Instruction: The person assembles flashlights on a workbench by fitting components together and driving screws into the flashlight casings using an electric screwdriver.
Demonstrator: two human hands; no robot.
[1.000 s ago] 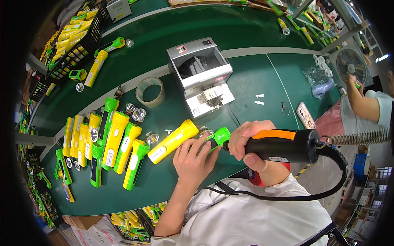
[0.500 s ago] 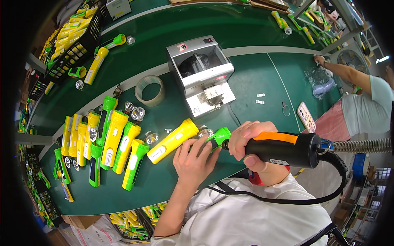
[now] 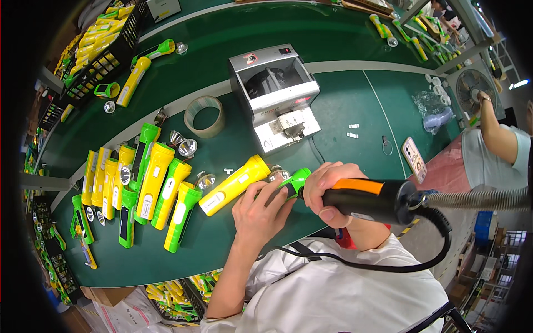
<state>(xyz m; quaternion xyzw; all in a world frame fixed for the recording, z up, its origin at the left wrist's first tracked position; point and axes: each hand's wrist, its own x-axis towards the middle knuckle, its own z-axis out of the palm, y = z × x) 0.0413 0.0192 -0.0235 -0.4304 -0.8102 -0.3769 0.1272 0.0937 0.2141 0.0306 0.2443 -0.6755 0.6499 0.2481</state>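
My left hand (image 3: 260,213) is wrapped round a green flashlight body (image 3: 300,177) with a dark panel, pressing it down on the table. In my right hand (image 3: 335,188) is a black electric screwdriver (image 3: 377,204) with an orange lever, lying nearly level. Its tip meets the flashlight body beside my left fingers; the exact contact is hidden. A yellow flashlight body (image 3: 236,186) lies just left of my left hand. Behind the green one sits a clear reflector cup (image 3: 278,173), and another reflector (image 3: 205,181) lies past the yellow body.
Several yellow and green flashlight bodies (image 3: 154,180) stand in a row at left. A tape roll (image 3: 204,117) and a grey machine (image 3: 275,100) occupy the table's far side. A coiled cable (image 3: 472,201) trails right, near a phone (image 3: 414,160). A co-worker's arm (image 3: 494,130) reaches toward a fan (image 3: 474,89).
The screwdriver's rear end has swung slightly left, while my left hand keeps its hold on the green flashlight body. The co-worker's hand has moved from the plastic bag to the fan.
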